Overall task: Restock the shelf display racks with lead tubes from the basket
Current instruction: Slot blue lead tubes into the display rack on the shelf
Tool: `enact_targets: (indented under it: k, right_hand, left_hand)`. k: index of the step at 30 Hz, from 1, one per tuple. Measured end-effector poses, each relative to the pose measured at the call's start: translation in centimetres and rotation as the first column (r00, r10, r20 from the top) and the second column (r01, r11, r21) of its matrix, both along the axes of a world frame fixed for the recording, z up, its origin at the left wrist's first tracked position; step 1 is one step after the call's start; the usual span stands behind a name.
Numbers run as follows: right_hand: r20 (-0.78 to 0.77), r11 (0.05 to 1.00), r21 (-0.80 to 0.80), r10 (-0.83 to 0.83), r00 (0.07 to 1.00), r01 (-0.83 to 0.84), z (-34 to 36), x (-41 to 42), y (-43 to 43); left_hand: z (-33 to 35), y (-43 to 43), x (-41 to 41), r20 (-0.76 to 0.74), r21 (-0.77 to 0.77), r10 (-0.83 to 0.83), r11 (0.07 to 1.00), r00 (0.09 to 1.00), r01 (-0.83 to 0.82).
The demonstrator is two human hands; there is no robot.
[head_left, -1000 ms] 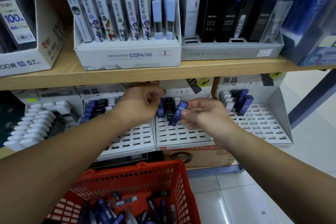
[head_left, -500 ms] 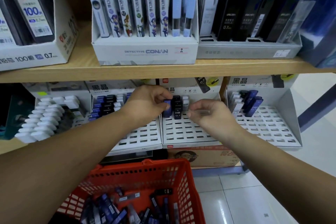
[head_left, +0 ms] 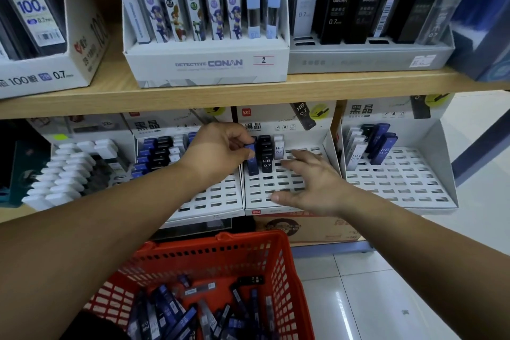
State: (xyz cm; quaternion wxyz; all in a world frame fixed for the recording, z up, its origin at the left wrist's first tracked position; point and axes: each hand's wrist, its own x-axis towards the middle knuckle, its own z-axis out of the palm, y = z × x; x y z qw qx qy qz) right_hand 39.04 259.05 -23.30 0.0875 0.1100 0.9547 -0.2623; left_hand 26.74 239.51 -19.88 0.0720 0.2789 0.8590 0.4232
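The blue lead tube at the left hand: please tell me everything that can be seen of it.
The blue lead tube is a slim, flat-sided case, dark blue, plastic by its look. It stands almost upright in the leftmost column of the white slotted rack, with its lower end in a slot. The left hand pinches its upper part and hides its top. Close on its right stands a black tube marked HB 0.7.

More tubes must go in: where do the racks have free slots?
Free: the middle rack below and right of the black tubes; most of the right rack. Crowded: the middle rack's top-left, where the left hand grips a blue tube.
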Motion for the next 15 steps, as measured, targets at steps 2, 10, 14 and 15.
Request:
enact_targets:
  k: [2, 10, 14, 15]
  right_hand:
    - [-0.014, 1.000, 0.009, -0.001, 1.000, 0.001, 0.11, 0.02, -0.04]
    - [-0.019, 0.999, 0.035, 0.004, 1.000, -0.003, 0.66, 0.33, -0.37]
    - [-0.022, 0.999, 0.035, -0.002, 1.000, 0.002, 0.77, 0.28, -0.43]
    - [-0.024, 0.999, 0.038, -0.003, 1.000, 0.004, 0.76, 0.29, -0.42]
  left_hand:
    - [-0.07, -0.21, -0.05, -0.025, -0.018, 0.006, 1.000, 1.000, -0.007]
    - [-0.31, -0.13, -0.65, -0.135, -0.063, -0.003, 0.998, 0.991, -0.006]
    - [-0.25, 0.24, -0.64, -0.126, -0.106, -0.047, 0.994, 0.991, 0.034]
    - [-0.21, 0.37, -0.66, -0.122, -0.118, -0.066, 0.992, 0.990, 0.052]
